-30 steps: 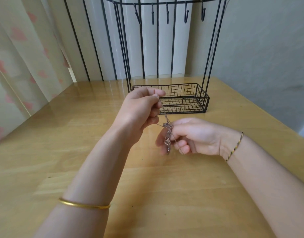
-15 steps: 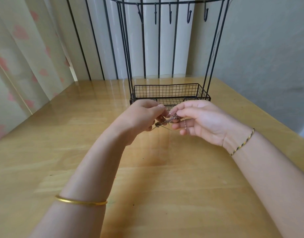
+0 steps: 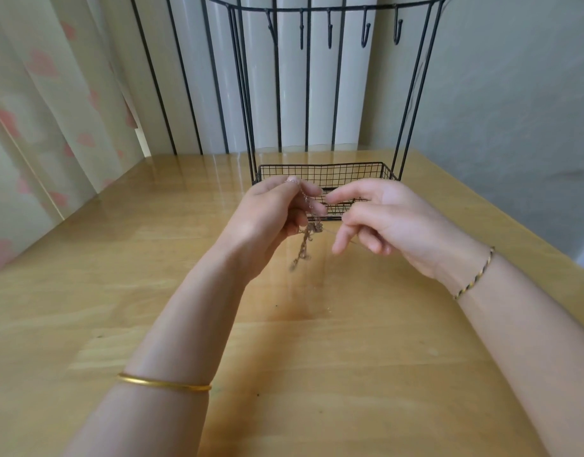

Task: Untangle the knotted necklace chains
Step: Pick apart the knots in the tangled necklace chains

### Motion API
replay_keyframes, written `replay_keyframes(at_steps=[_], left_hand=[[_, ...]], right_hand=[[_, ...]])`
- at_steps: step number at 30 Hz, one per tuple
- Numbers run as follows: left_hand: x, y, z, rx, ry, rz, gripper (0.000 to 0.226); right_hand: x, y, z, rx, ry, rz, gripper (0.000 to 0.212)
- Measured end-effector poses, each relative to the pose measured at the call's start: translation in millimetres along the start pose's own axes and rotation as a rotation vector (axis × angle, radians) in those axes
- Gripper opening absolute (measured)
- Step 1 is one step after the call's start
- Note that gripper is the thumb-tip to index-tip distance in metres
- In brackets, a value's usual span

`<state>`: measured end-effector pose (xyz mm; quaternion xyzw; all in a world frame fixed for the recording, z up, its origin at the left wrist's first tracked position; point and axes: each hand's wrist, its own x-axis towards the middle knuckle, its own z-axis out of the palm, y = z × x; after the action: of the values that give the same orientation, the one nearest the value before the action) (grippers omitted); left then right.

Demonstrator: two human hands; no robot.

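The knotted necklace chains (image 3: pixel 313 226) hang in the air above the wooden table (image 3: pixel 317 357), between my two hands. My left hand (image 3: pixel 274 212) pinches one chain at its top between thumb and forefinger. The knot sits just below its fingers, and a blurred tail dangles lower. My right hand (image 3: pixel 383 222) is to the right of the knot, with its thumb and forefinger spread apart. A thin strand (image 3: pixel 330 233) runs from the knot into its curled lower fingers.
A black wire jewellery stand (image 3: pixel 323 174) with a mesh basket base and several empty hooks along its top bar stands just behind my hands. Curtains hang at the left and a grey wall is at the right. I wear a bangle on my left forearm and a cord bracelet on my right wrist.
My hands were pressed together on the knot and have now drawn apart. The left hand has lifted one chain, the right has moved right and spread its fingers, and the tangle now dangles.
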<state>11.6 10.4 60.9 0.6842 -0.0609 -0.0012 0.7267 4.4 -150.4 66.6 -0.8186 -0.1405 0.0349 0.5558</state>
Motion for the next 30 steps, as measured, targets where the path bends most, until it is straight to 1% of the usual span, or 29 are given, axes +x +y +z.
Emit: replay_keyframes(at_steps=[2, 4, 6, 8, 10, 13, 16, 18, 21, 24, 25, 27, 30], left_hand=[[1, -2, 1, 0.022, 0.044, 0.029, 0.030], [1, -3, 1, 0.024, 0.087, 0.043, 0.029], [2, -3, 1, 0.023, 0.117, 0.042, 0.028], [2, -4, 0, 0.035, 0.128, 0.032, 0.027], [2, -3, -1, 0.018, 0.120, 0.026, 0.026], [1, -1, -3, 0.019, 0.087, 0.031, 0.024], [0, -1, -4, 0.074, 0.056, 0.027, 0.023], [-1, -1, -5, 0.097, 0.023, 0.007, 0.023], [-2, 1, -8, 0.204, -0.054, -0.008, 0.019], [-4, 3, -7, 0.316, -0.117, 0.014, 0.008], [-4, 3, -7, 0.365, -0.121, 0.032, 0.007], [-4, 1, -5, 0.456, -0.111, 0.073, 0.011], [-3, -2, -4, 0.525, -0.087, 0.106, 0.013]], right_hand=[[2, 4, 1, -0.141, 0.096, -0.044, 0.030], [4, 7, 4, -0.278, 0.170, -0.107, 0.018], [6, 10, 6, -0.339, 0.233, -0.147, 0.008], [7, 11, 7, -0.274, 0.291, -0.156, 0.011], [6, 9, 8, -0.118, 0.328, -0.147, 0.013], [5, 6, 12, 0.049, 0.336, -0.141, 0.017], [4, 3, 13, 0.167, 0.349, -0.178, 0.017], [5, 2, 12, 0.197, 0.364, -0.195, 0.018], [6, 4, 10, 0.071, 0.408, -0.239, 0.020], [6, 5, 9, -0.041, 0.443, -0.272, 0.020], [6, 4, 8, -0.069, 0.448, -0.280, 0.020], [5, 4, 8, -0.142, 0.447, -0.290, 0.022], [6, 6, 8, -0.263, 0.432, -0.258, 0.023]])
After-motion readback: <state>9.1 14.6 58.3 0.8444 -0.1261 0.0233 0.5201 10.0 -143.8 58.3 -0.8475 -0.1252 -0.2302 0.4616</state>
